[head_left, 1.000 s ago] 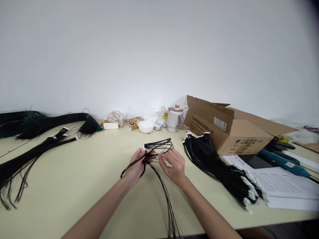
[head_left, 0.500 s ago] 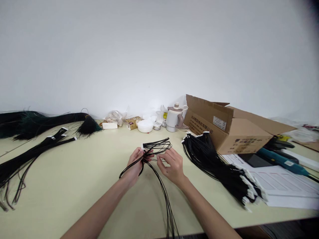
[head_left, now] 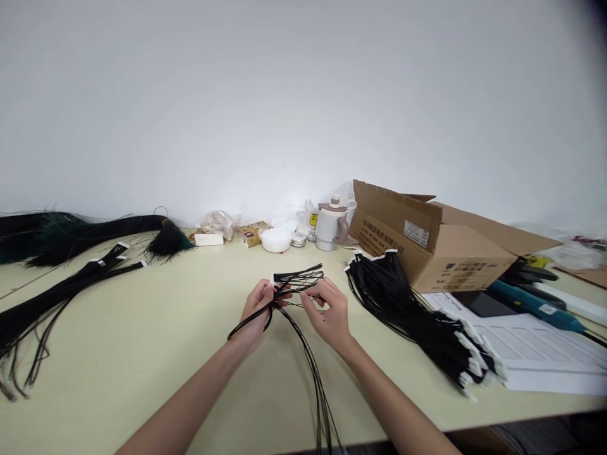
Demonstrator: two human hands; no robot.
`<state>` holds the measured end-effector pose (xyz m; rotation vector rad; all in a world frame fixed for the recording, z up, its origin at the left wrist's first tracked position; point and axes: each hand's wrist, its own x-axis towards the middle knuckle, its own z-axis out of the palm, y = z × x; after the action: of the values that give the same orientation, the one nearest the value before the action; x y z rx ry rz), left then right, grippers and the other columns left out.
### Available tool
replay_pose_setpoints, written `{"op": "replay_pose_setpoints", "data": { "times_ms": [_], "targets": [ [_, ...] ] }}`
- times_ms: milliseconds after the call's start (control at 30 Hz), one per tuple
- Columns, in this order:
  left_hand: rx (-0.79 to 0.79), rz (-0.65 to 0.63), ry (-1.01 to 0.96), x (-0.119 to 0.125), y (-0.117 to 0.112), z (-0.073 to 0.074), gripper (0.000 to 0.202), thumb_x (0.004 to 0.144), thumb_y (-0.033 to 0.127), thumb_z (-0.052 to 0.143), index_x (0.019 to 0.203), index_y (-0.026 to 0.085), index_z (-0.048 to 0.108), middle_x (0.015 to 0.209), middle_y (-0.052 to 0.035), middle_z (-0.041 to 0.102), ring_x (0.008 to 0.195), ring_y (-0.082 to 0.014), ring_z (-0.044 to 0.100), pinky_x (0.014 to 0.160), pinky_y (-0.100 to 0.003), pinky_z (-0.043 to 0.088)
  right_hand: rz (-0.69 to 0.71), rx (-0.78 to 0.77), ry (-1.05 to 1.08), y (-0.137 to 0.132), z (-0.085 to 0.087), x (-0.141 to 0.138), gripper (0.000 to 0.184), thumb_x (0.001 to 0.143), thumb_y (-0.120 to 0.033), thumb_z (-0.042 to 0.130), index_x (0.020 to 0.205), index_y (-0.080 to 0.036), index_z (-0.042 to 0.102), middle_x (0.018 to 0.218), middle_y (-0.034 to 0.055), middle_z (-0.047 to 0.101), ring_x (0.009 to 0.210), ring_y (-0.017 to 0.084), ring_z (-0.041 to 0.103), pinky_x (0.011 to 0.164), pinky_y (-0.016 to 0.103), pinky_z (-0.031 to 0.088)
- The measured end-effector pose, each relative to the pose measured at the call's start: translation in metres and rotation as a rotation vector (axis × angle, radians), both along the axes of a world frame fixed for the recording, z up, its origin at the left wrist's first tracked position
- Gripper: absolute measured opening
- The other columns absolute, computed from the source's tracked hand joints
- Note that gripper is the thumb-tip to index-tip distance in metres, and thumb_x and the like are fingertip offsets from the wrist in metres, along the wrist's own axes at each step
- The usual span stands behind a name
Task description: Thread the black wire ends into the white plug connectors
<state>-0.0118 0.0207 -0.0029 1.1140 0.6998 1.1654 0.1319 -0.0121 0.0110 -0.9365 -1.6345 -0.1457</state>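
Observation:
My left hand (head_left: 257,313) is closed round a thin bundle of black wires (head_left: 303,344) at the place where the strands cross. The bundle loops above my fingers, ends in a small white connector (head_left: 272,278), and trails toward me off the table's front edge. My right hand (head_left: 329,313) pinches the looped strands just right of the left hand. Both hands hover over the middle of the pale yellow table (head_left: 142,341).
A big pile of black wires with white connectors (head_left: 417,319) lies to the right. Behind it sits an open cardboard box (head_left: 441,246). More black wire bundles (head_left: 52,297) lie left. A mug (head_left: 331,224), a white bowl (head_left: 277,240) and small packets stand by the wall. Papers and a teal tool (head_left: 535,306) are far right.
My right hand has moved up and left onto the wire loop, and the loop has been drawn smaller. The left hand has kept its grip.

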Motion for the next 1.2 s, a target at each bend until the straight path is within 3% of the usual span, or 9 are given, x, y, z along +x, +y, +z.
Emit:
{"op": "replay_pose_setpoints", "data": {
  "times_ms": [367,533,733,1033,1100,1200],
  "targets": [
    [0.089,0.034,0.133,0.001,0.0,0.001,0.034,0.076,0.047,0.045,0.082,0.014,0.047,0.097,-0.0085,0.058,0.084,-0.0151,0.057,0.068,-0.025,0.046,0.081,-0.256,0.28,0.003,-0.003,0.001,0.023,0.079,-0.027,0.051,0.059,-0.015,0.049,0.053,-0.0037,0.032,0.054,0.008,0.033,0.055,0.022,0.03],
    [0.089,0.025,0.115,0.002,0.0,0.0,0.034,0.074,0.048,0.046,0.08,0.015,0.047,0.093,-0.0065,0.059,0.083,-0.0138,0.057,0.069,-0.024,0.046,0.03,-0.129,0.103,0.0,-0.002,-0.002,0.016,0.079,-0.022,0.052,0.065,-0.015,0.054,0.053,-0.0028,0.037,0.056,0.009,0.035,0.057,0.023,0.031],
    [0.118,-0.106,0.112,0.004,-0.008,0.003,0.03,0.076,0.045,0.045,0.077,0.015,0.048,0.087,-0.0045,0.058,0.079,-0.0109,0.055,0.071,-0.022,0.045,-0.012,0.013,-0.047,-0.001,-0.003,-0.008,0.01,0.078,-0.015,0.054,0.07,-0.016,0.059,0.053,-0.0018,0.045,0.054,0.008,0.037,0.057,0.024,0.031],
    [0.13,-0.118,0.141,0.004,-0.008,0.001,0.031,0.074,0.045,0.048,0.08,0.014,0.05,0.093,-0.007,0.059,0.084,-0.0133,0.056,0.07,-0.022,0.045,0.0,0.001,-0.068,0.004,-0.008,-0.005,0.01,0.079,-0.016,0.053,0.072,-0.016,0.06,0.053,-0.0014,0.047,0.054,0.009,0.038,0.057,0.025,0.033],
    [0.12,-0.109,0.113,0.005,-0.006,-0.001,0.032,0.075,0.045,0.046,0.082,0.014,0.05,0.097,-0.0084,0.059,0.084,-0.0135,0.056,0.07,-0.023,0.045,0.017,-0.001,-0.069,0.003,0.0,-0.004,0.008,0.08,-0.016,0.053,0.077,-0.017,0.061,0.06,0.0002,0.052,0.059,0.01,0.042,0.06,0.026,0.035],
    [0.053,-0.033,0.08,0.004,-0.001,-0.003,0.034,0.074,0.046,0.047,0.086,0.014,0.049,0.1,-0.0095,0.059,0.08,-0.0139,0.058,0.068,-0.025,0.046,0.023,0.046,0.01,-0.01,0.031,0.003,0.015,0.082,-0.02,0.05,0.093,-0.019,0.06,0.081,0.0033,0.058,0.077,0.013,0.051,0.071,0.029,0.041]
  ]
}}
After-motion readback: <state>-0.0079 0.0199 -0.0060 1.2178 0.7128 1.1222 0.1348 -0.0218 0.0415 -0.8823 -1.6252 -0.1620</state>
